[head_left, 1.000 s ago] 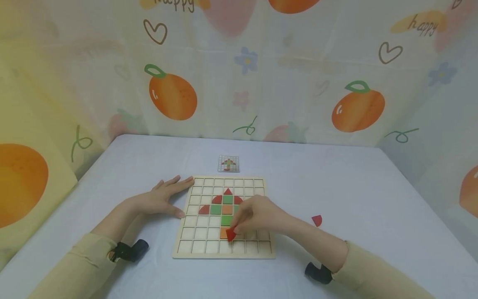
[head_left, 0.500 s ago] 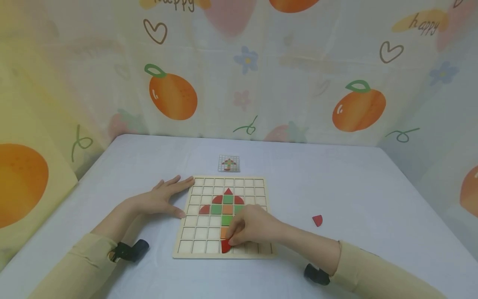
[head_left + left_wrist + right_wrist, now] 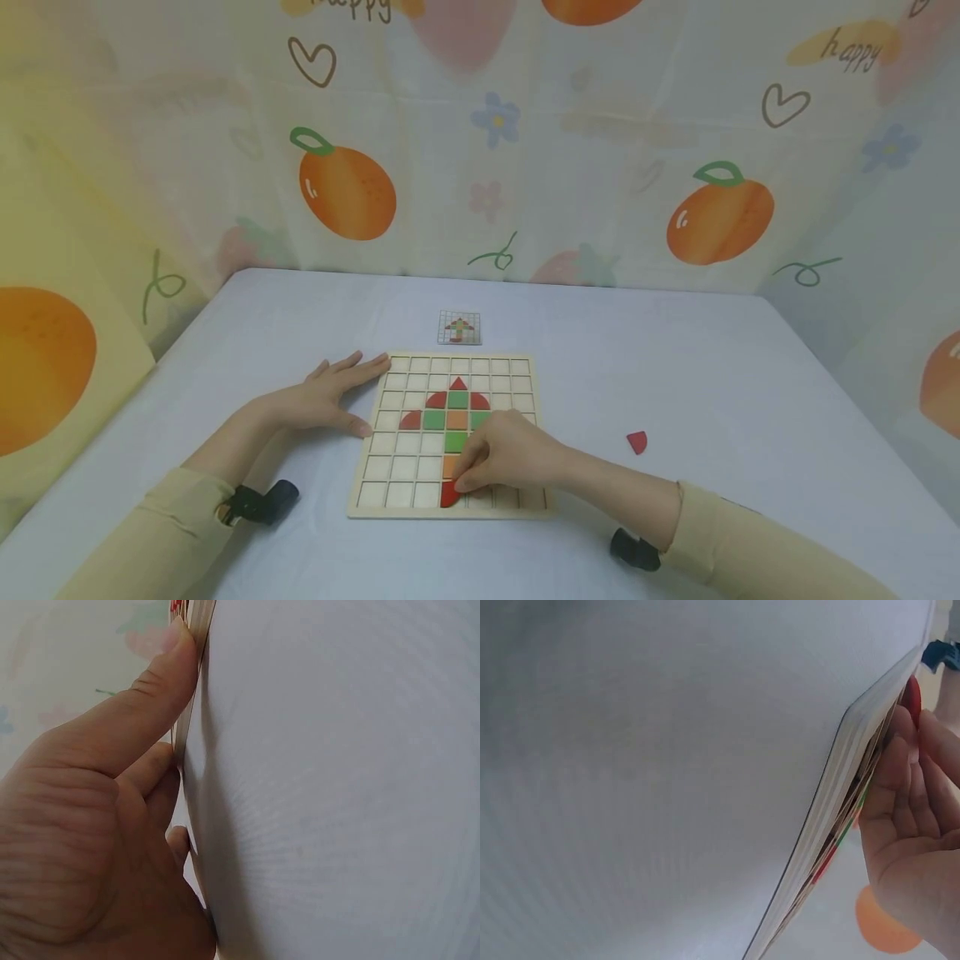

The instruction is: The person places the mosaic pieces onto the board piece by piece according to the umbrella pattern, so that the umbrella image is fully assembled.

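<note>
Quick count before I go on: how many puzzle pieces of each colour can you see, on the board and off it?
Red pieces: 6, counting the bottom-row red piece at the right hand and the loose red piece on the table
Green pieces: 4
Orange pieces: 2
Total: 12 visible; the hand may hide more.

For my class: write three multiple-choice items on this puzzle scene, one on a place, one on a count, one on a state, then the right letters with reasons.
1. Where does the loose red piece lie?
A on the table right of the board
B on the pattern card
C under the left hand

2. How many green pieces show on the board?
A one
B four
C nine

3. How is the left hand?
A a fist
B flat against the board's edge
C raised off the table

Answers: 1 A, it sits apart on the table. 2 B, four squares visible. 3 B, fingers straight beside the frame.
</note>
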A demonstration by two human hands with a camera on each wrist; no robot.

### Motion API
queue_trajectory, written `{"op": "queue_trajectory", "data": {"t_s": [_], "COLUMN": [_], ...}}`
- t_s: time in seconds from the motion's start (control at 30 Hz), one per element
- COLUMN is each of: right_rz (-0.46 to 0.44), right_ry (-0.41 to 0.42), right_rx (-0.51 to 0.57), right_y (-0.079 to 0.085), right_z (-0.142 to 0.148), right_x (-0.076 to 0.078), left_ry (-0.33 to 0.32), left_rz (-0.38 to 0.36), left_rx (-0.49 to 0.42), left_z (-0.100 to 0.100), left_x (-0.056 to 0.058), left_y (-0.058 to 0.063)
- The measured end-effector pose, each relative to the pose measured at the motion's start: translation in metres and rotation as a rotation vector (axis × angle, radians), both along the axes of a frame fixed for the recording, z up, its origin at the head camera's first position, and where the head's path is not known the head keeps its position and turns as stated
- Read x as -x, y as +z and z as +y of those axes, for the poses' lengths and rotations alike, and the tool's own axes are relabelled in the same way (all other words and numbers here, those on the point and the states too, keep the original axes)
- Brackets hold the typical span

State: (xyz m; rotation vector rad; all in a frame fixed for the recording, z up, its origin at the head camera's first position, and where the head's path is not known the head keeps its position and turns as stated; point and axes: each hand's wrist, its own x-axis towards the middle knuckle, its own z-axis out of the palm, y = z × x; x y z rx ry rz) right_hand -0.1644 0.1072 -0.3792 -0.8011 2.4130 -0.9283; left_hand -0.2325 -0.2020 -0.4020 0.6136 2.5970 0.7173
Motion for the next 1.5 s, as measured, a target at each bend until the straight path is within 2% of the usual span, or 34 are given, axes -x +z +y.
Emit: {"op": "queue_trajectory", "data": {"t_s": [0.3, 0.43, 0.6, 0.73, 0.97, 1.1, 1.3, 1.5], "right_rz": [0.005, 0.033, 0.086, 0.084, 0.015, 0.033, 0.055, -0.040], "right_ry": [0.004, 0.021, 0.004, -0.017, -0.081, -0.088, -0.143, -0.157], "right_rx": [-0.016, -0.020, -0.067, -0.094, -0.070, -0.081, -0.152, -0.165], "right_y": [0.003, 0.005, 0.010, 0.017, 0.024, 0.026, 0.022, 0.015], "right_z": [0.000, 0.003, 0.015, 0.033, 0.077, 0.106, 0.145, 0.177], "right_x": [0.000, 0.002, 0.008, 0.014, 0.029, 0.037, 0.042, 0.043], "left_ry": [-0.002, 0.002, 0.006, 0.009, 0.006, 0.009, 0.014, 0.011], "left_rz": [0.003, -0.002, -0.011, -0.006, 0.000, -0.007, -0.012, -0.008], "left_rx": [-0.004, -0.006, -0.010, -0.006, -0.001, -0.004, -0.007, -0.007], "left_z": [-0.001, -0.001, 0.000, 0.000, -0.001, -0.001, -0.001, -0.001], "left_x": [0.000, 0.001, 0.001, 0.001, 0.001, 0.002, 0.003, 0.002], "left_y": [0.001, 0.000, -0.001, 0.000, 0.000, -0.001, -0.002, -0.003]}}
